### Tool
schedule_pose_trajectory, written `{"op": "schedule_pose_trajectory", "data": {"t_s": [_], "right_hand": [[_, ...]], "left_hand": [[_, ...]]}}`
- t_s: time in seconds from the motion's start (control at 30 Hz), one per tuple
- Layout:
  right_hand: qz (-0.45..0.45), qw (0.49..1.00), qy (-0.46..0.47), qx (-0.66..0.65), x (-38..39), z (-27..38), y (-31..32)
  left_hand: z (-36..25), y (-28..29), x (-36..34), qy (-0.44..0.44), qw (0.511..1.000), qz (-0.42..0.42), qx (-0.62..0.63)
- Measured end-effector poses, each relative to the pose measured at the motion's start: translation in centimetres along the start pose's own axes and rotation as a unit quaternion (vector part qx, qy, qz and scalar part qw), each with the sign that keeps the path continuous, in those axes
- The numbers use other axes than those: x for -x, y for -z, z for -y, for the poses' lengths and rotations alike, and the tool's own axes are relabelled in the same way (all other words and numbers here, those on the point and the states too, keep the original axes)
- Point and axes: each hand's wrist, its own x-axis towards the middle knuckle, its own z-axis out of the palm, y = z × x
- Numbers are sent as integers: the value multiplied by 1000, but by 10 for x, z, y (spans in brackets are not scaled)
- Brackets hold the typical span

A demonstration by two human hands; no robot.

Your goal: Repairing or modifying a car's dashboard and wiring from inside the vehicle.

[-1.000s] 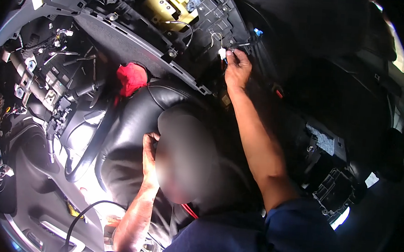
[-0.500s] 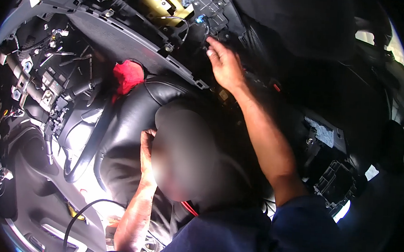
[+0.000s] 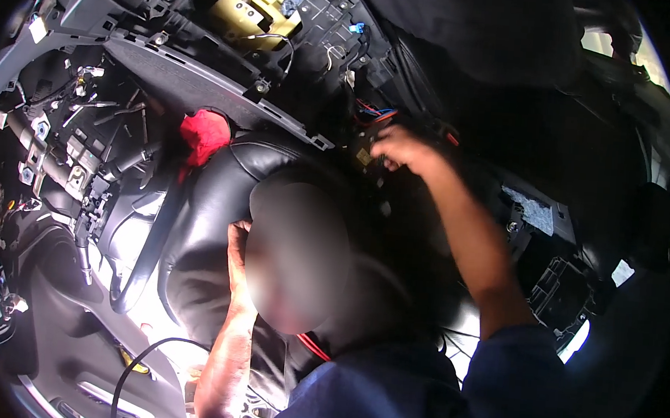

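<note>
My right hand (image 3: 403, 148) is over the dark gap beside the black leather seat (image 3: 212, 193), near red and blue wires (image 3: 374, 112). Its fingers are curled in; what they hold, if anything, is hidden. In front of the seat, my left hand (image 3: 238, 255) is raised with its fingers bent. A blurred grey oval (image 3: 297, 245) hides most of those fingers and whatever is in them. Beyond the right hand lies an opened centre console (image 3: 341, 15) with a yellow bracket (image 3: 251, 17), loose thin wires and a small blue connector (image 3: 356, 28).
A red cloth (image 3: 205, 134) lies by the seat's far edge. Exposed brackets and wiring (image 3: 82, 152) fill the left, above a grey door panel (image 3: 56, 314). A black cable (image 3: 138, 358) curves up at the lower left. Dark trim with a grille (image 3: 562, 291) stands at the right.
My right hand has drawn back from near the blue connector, toward me and to the right, and its fingers have curled. The red and blue wires now show. The left hand stays put.
</note>
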Motion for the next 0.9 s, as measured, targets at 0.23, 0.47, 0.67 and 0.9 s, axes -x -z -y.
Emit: {"op": "schedule_pose_trajectory", "data": {"t_s": [0.23, 0.47, 0.67, 0.9], "right_hand": [[51, 931, 88, -349, 11, 45, 15], [-224, 916, 286, -170, -27, 4, -29], [-493, 788, 349, -118, -28, 22, -61], [-392, 743, 313, -444, -54, -14, -43]], "left_hand": [[-7, -3, 0, 3, 1000, -7, 4], [-13, -9, 0, 35, 999, 15, 33], [-9, -2, 1, 21, 999, -1, 31], [-14, -7, 0, 24, 1000, 6, 1]]}}
